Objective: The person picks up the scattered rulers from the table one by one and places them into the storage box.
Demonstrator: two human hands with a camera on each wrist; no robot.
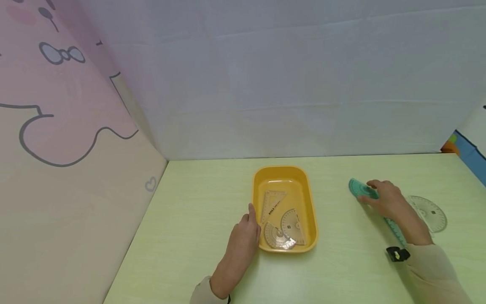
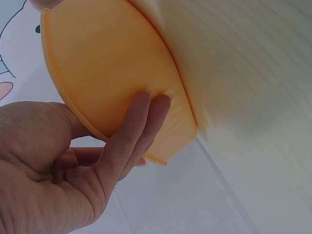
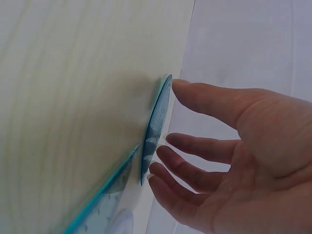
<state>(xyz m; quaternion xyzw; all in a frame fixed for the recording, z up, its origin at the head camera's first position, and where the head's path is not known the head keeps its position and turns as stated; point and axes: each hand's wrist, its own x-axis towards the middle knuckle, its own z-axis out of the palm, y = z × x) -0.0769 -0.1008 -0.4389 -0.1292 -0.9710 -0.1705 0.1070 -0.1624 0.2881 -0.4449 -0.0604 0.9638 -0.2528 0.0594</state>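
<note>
A yellow tray [image 1: 312, 202] stands mid-table with a clear set square [image 1: 267, 202] and two clear protractors, one [image 1: 291, 223] overlapping the other [image 1: 274, 240]. My left hand [image 1: 243, 236] grips the tray's left rim; in the left wrist view two fingers lie along its outer wall [image 2: 102, 53]. Over a green protractor [image 1: 358, 188] at the right hovers my right hand [image 1: 391, 202], thumb and fingers spread at its edges. The right wrist view shows the fingertips very close to this protractor [image 3: 157, 129]; contact is hard to tell. Below that forearm lies a green ruled piece [image 1: 395, 231], partly hidden.
A large clear protractor [image 1: 433, 213] lies right of my right forearm, which partly covers it. The pale green table [image 1: 190, 211] meets a white sheet [image 1: 265, 84] at the back and a patterned wall [image 1: 76, 190] at the left.
</note>
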